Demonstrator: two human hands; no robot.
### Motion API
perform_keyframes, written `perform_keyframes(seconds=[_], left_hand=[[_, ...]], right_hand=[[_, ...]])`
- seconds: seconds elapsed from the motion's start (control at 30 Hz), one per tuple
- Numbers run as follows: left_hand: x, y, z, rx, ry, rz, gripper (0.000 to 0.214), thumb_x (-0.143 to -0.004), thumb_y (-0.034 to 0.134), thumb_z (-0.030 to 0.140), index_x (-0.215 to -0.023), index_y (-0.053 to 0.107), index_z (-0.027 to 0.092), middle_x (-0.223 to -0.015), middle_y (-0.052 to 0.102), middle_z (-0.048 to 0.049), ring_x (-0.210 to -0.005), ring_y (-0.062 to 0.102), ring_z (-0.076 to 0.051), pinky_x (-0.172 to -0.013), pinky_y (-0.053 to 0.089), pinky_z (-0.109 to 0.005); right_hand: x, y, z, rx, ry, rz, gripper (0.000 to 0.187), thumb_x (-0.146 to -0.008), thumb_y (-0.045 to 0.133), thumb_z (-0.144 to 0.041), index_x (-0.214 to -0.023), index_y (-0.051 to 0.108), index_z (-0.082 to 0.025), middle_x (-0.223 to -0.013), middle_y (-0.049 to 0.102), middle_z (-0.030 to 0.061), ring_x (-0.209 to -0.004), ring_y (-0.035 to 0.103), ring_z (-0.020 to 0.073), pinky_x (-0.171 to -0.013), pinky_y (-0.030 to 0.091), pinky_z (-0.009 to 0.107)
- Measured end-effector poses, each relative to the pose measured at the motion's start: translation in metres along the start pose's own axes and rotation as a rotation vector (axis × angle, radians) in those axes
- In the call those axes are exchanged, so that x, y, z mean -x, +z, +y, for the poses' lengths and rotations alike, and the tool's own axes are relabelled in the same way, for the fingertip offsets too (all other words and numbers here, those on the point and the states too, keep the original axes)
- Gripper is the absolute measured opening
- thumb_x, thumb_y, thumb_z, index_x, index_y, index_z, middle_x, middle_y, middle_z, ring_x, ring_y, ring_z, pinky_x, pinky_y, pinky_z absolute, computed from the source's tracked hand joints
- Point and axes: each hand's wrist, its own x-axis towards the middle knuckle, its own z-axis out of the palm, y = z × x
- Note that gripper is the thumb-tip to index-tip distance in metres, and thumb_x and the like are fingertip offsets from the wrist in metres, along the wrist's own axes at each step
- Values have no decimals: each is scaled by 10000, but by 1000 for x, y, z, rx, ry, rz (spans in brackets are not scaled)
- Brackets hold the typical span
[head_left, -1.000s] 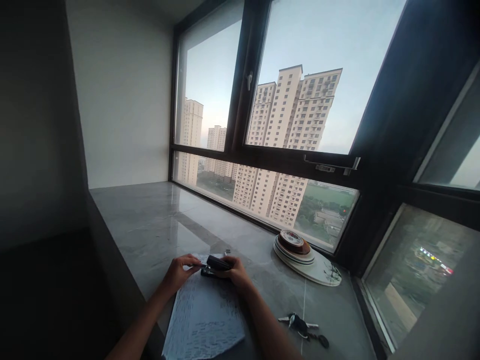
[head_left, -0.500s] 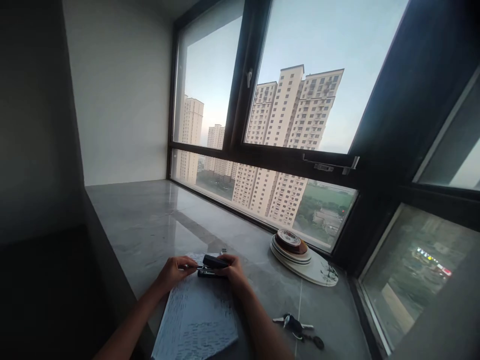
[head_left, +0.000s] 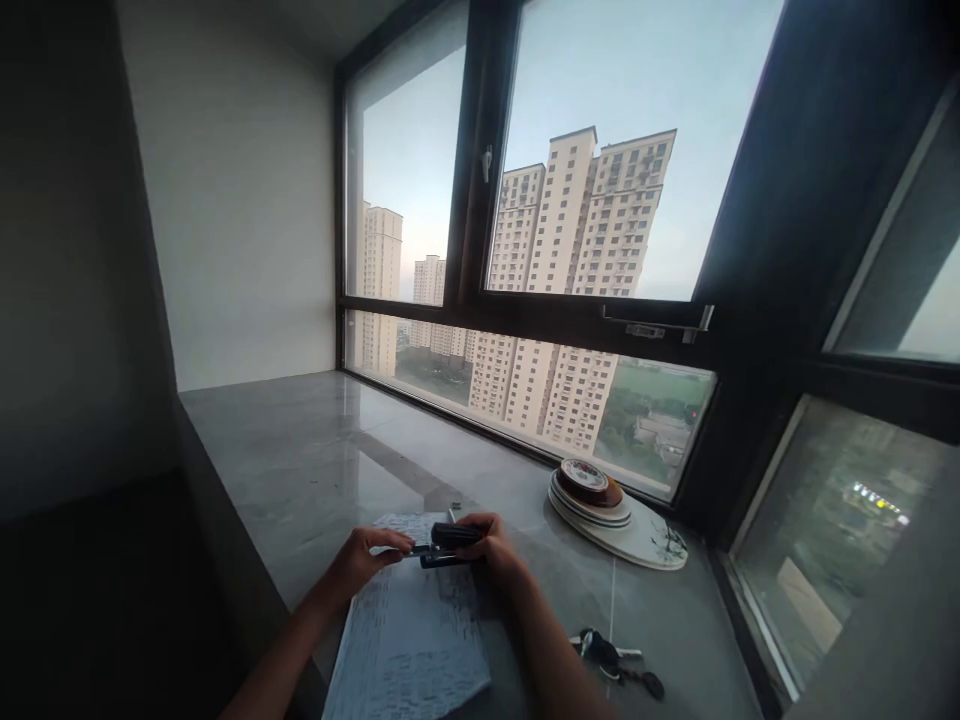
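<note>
A black stapler [head_left: 457,535] is held above the top part of handwritten sheets of paper [head_left: 416,640], its upper arm parted from its base. My right hand [head_left: 501,550] is closed around the stapler's right end. With fingertips pinched together, my left hand [head_left: 367,560] grips the metal strip that juts from the stapler's left end. Whether a row of staples is also in those fingers is too small to tell. A small metallic item [head_left: 454,508] lies just beyond the stapler.
A bunch of keys [head_left: 604,652] lies on the grey stone sill [head_left: 300,470] right of my right forearm. Stacked round plates or mats [head_left: 589,512], topped by a brown round dial [head_left: 585,476], rest against the dark window frame [head_left: 637,475]. High-rise buildings stand outside.
The view has shifted slightly. Both hands and the stapler have moved a little to the right over the paper, and more of the metal strip shows between the left fingers and the stapler.
</note>
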Motion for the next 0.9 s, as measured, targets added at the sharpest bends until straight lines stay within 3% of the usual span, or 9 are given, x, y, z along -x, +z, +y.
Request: perform_keyframes(seconds=[0.13, 0.2, 0.4, 0.6, 0.77, 0.9], left_hand=[[-1, 4, 8, 83, 51, 16, 617, -634, 896, 386, -1200, 698, 242, -1246, 711, -102, -1154, 654, -294, -1001, 510, -425], [1, 6, 14, 107, 94, -7, 682, -585, 924, 339, -1208, 670, 229, -1189, 720, -89, -1071, 679, -262, -976, 502, -399], [7, 8, 21, 16, 111, 0, 410, -670, 860, 287, -1045, 708, 222, -1041, 739, -36, -1016, 666, -234, -920, 482, -353], [3, 8, -3, -182, 111, 290, 156, -877, 675, 313, -1000, 723, 228, -1032, 739, -47, -1032, 656, -235, -962, 464, -367], [2, 13, -8, -540, 108, 182, 112, -863, 690, 236, -958, 749, 232, -1098, 735, -77, -1034, 652, -258, -937, 467, -391], [5, 19, -1, -611, 68, 147, 135, -844, 717, 203, -976, 742, 206, -1091, 725, -101, -1064, 631, -267, -953, 448, -395]], right_hand=[[1, 16, -3, 2, 49, -167, 381, -423, 868, -220, -789, 767, -181, -711, 715, 5, -636, 618, 187, -584, 433, 259], [4, 26, -4, 27, 32, -229, 391, -423, 878, -249, -790, 756, -186, -707, 701, -5, -618, 595, 171, -579, 417, 252], [11, 32, -2, 118, -3, -321, 414, -478, 899, -280, -843, 719, -201, -780, 713, 3, -691, 619, 201, -657, 446, 287], [8, 31, -7, 159, -109, -75, 419, -567, 867, -361, -931, 725, -206, -846, 725, 15, -798, 647, 233, -738, 476, 312], [9, -13, -11, 368, -146, 255, 408, -616, 823, -416, -935, 746, -175, -821, 737, 35, -796, 657, 258, -739, 487, 339], [10, -48, -17, 646, -121, 318, 446, -550, 849, -391, -921, 763, -159, -793, 740, 51, -761, 659, 258, -693, 483, 337]])
